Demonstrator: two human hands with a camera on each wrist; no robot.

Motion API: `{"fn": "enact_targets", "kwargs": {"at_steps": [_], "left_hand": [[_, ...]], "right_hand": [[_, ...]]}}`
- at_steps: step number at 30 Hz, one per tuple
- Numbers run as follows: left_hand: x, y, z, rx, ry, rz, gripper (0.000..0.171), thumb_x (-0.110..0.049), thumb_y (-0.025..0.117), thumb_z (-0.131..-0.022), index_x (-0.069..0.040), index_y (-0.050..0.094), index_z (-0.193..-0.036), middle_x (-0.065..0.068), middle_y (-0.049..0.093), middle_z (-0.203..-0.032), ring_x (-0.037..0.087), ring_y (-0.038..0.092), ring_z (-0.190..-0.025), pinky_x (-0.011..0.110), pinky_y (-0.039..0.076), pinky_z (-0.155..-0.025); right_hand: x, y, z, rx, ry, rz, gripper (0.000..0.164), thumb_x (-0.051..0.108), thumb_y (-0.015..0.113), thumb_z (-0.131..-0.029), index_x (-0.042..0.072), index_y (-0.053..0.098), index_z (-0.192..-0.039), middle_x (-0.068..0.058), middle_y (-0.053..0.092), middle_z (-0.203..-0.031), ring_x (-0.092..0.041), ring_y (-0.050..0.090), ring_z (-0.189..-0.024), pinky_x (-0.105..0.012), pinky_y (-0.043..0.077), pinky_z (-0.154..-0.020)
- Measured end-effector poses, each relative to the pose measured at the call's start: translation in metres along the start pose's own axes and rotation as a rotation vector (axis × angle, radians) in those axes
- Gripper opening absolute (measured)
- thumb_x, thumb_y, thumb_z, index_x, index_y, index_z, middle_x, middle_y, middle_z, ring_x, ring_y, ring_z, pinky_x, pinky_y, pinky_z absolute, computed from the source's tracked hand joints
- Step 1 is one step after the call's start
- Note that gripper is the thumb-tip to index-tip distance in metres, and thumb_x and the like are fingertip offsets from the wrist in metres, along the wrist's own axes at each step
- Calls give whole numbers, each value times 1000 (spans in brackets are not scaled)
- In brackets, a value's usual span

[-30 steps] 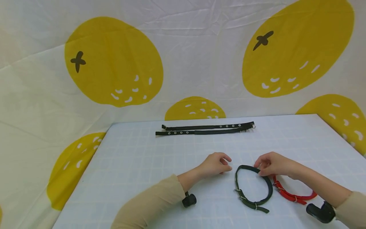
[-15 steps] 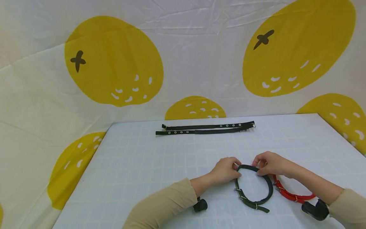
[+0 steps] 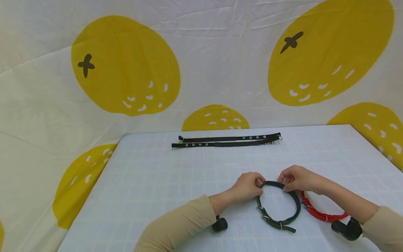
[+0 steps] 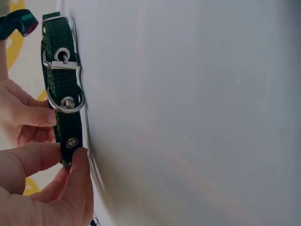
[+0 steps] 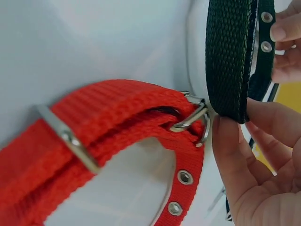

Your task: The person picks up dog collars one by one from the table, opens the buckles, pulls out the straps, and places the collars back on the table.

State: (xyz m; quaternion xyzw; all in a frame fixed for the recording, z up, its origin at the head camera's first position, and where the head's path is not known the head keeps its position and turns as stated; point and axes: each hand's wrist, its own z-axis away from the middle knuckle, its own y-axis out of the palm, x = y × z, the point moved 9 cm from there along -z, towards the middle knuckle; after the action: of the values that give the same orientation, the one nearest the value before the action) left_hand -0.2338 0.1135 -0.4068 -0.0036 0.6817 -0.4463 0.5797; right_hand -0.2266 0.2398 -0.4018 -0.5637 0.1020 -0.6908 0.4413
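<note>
A dark green webbing collar (image 3: 297, 204), buckled into a ring, stands on its edge on the white table. My left hand (image 3: 247, 186) pinches its far left side between thumb and fingers; the left wrist view shows the metal buckle (image 4: 64, 65), a D-ring and eyelets just above those fingertips. On the far right side of the ring, my right hand (image 3: 300, 179) pinches the padded part of the band (image 5: 229, 56). Close beside it lies a red collar (image 3: 318, 214), also buckled into a loop and partly hidden by my right forearm.
Two black straps (image 3: 225, 144) with eyelets lie side by side, stretched out near the back edge of the table (image 3: 151, 168). Behind the table hangs a white cloth (image 3: 214, 70) printed with yellow fruit shapes. A black wrist camera (image 3: 347, 229) sits on my right wrist, near the red collar.
My left hand has moved right from beside the green collar and taken hold of its left side. The collar has shifted very slightly left. My right hand keeps its grip.
</note>
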Motion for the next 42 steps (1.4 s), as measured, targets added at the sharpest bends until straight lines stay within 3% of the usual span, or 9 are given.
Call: {"fn": "enact_targets", "kwargs": {"at_steps": [11, 16, 23, 33, 42], "left_hand": [[12, -13, 8, -17, -37, 180, 29, -1, 69, -78, -10, 65, -105, -5, 57, -78, 4, 52, -65, 16, 45, -58], [23, -17, 14, 12, -111, 344, 28, -7, 68, -83, -13, 63, -109, -2, 58, -82, 9, 56, -65, 21, 49, -60], [34, -26, 27, 50, -215, 580, 32, -3, 66, -85, -9, 58, -115, 6, 60, -86, 14, 61, -71, 30, 56, -69], [40, -45, 34, -8, -258, 739, 40, 3, 66, -83, -6, 55, -120, 12, 62, -89, 15, 62, -75, 35, 56, -72], [40, -63, 40, -86, -239, 803, 45, 3, 65, -84, -7, 51, -126, 8, 60, -88, 22, 63, -81, 36, 55, -74]], "right_hand": [[16, -4, -4, 38, -61, -48, 16, 3, 67, -81, 2, 64, -97, -3, 51, -66, -20, 50, -63, -29, 51, -54], [24, -6, -7, 42, -74, -84, 18, 2, 66, -82, -2, 64, -100, -4, 54, -66, -21, 53, -67, -32, 54, -61], [35, -10, -14, 34, -73, -107, 20, 3, 65, -83, -3, 64, -102, -5, 56, -68, -21, 54, -69, -35, 55, -65], [52, -17, -33, 31, -59, -119, 21, 4, 67, -82, -3, 65, -102, -5, 58, -68, -21, 55, -70, -35, 55, -67], [69, -25, -43, 20, -80, -93, 22, 5, 67, -82, -3, 65, -102, -5, 57, -69, -21, 55, -72, -36, 55, -69]]}}
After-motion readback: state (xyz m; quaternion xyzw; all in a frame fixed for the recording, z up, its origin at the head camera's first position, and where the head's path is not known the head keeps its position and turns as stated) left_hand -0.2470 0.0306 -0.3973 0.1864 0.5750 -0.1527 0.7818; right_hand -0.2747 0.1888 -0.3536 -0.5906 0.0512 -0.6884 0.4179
